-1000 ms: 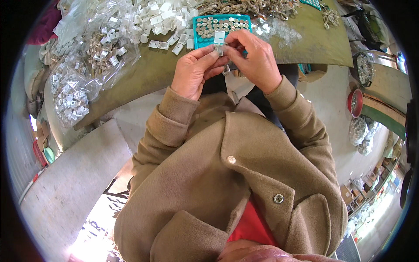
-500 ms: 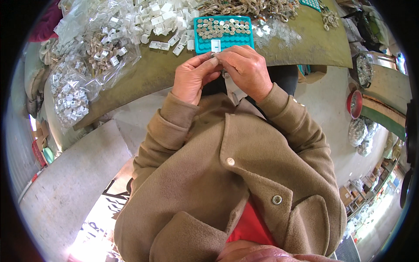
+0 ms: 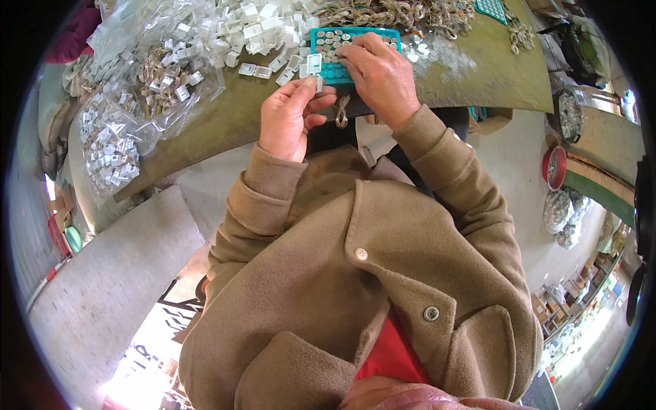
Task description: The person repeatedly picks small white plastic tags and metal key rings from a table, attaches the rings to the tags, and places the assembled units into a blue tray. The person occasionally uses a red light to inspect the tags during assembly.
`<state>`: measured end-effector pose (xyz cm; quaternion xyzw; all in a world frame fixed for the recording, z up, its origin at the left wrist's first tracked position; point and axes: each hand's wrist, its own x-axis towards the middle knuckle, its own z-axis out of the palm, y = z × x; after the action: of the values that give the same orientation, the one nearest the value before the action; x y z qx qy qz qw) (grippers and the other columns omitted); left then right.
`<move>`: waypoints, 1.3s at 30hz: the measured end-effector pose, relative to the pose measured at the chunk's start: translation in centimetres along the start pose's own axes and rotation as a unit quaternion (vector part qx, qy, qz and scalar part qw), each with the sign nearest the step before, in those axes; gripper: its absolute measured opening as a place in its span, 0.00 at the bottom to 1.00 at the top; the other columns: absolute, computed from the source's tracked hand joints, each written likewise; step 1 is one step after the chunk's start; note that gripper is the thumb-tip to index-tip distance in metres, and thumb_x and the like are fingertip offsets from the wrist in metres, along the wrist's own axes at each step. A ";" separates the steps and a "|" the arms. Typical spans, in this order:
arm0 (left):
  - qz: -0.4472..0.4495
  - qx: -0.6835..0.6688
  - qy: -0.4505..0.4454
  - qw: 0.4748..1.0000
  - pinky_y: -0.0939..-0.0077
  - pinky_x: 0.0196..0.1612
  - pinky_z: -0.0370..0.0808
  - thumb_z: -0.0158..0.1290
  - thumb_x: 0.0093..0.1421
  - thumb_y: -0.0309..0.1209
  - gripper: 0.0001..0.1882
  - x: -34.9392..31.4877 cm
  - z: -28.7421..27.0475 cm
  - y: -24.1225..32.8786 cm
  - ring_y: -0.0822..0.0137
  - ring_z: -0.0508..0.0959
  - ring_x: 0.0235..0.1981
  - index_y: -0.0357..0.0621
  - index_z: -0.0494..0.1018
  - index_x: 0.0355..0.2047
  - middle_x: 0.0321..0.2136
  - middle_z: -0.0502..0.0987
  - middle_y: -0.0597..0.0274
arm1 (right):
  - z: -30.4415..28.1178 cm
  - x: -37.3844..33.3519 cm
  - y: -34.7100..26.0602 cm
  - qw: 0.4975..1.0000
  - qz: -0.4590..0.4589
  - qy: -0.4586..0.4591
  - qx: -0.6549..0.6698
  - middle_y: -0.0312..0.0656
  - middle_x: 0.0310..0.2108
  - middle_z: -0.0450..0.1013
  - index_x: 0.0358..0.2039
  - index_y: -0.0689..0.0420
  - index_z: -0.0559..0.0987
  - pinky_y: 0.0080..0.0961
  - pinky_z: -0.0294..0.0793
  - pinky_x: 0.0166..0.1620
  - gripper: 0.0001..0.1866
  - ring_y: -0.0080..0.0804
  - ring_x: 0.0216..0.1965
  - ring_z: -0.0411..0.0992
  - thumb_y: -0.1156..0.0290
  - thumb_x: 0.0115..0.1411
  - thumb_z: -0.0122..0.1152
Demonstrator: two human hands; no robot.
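Observation:
My left hand [image 3: 290, 116] pinches a small white plastic case [image 3: 313, 63] between thumb and forefinger, at the table's near edge. Beside those fingers a twisted bundle of thin wire [image 3: 342, 111] hangs below the edge; whether it joins the case I cannot tell. A teal tray [image 3: 335, 73] with round pockets lies just beyond, its far rows filled with silvery discs like button cells [image 3: 329, 46]. Over the tray, my right hand [image 3: 379, 78] has its thumb and forefinger drawn together among the discs. Its fingers hide what they may be gripping.
Loose white cases [image 3: 263, 31] are heaped left of the tray. Clear plastic bags [image 3: 113, 147] of parts lie farther left. Bundled wires [image 3: 403, 15] and small clear pieces [image 3: 441, 55] lie behind and right. A red bowl [image 3: 555, 167] stands off to the right.
My hands were together before the tray and have parted. The right moved forward over the discs; the left drew slightly left with the white case. The hanging wire bundle now shows more fully.

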<state>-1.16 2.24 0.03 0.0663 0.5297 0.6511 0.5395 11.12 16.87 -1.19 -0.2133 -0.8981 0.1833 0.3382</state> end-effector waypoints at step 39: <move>0.110 0.054 -0.047 0.991 0.80 0.40 0.80 0.58 0.62 0.24 0.16 -1.6 2.5 -1.9 0.73 0.80 0.37 0.34 0.76 0.50 0.40 0.81 0.58 | -3.8 -2.0 -2.4 0.951 0.100 -0.060 0.287 0.38 0.28 0.70 0.34 0.59 0.74 0.24 0.71 0.33 0.09 0.28 0.29 0.69 0.80 0.54 0.65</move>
<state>2.35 2.29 0.46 0.1836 0.5278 0.6730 0.4846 14.50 14.57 1.53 -0.1846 -0.8003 0.4785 0.3108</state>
